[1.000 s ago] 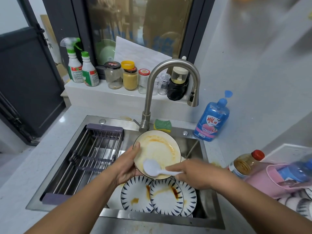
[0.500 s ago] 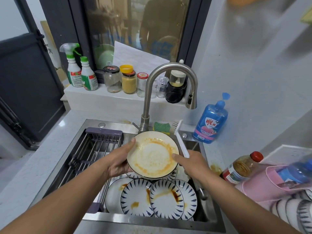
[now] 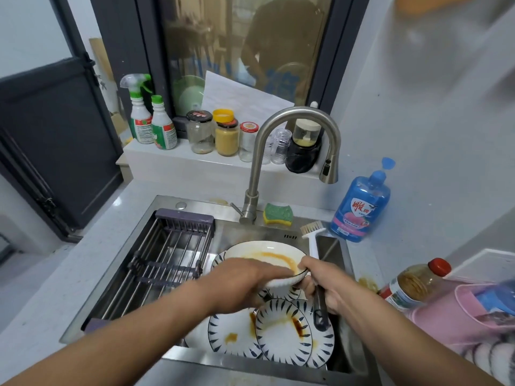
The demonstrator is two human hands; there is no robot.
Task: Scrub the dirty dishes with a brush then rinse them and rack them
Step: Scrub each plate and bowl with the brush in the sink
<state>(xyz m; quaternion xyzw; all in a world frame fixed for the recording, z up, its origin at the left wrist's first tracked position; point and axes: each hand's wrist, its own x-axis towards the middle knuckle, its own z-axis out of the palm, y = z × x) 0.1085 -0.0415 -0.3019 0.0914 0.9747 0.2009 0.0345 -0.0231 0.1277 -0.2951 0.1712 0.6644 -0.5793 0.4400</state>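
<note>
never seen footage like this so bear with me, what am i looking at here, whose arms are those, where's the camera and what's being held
There is no machine here. These are a person's two bare arms, filmed by a single wide-angle camera worn on the head, looking down at a kitchen sink.

The left hand grips a cream plate smeared with orange sauce, holding it above the sink. The right hand grips a brush, with its bristles pointing towards the back of the sink.

Beneath the hands, blue-patterned plates with brown stains lie overlapping in the sink. A drying rack spans the sink's left side. Beside the tap lies a green and yellow sponge, and a blue soap bottle stands on the counter to the right.
</note>
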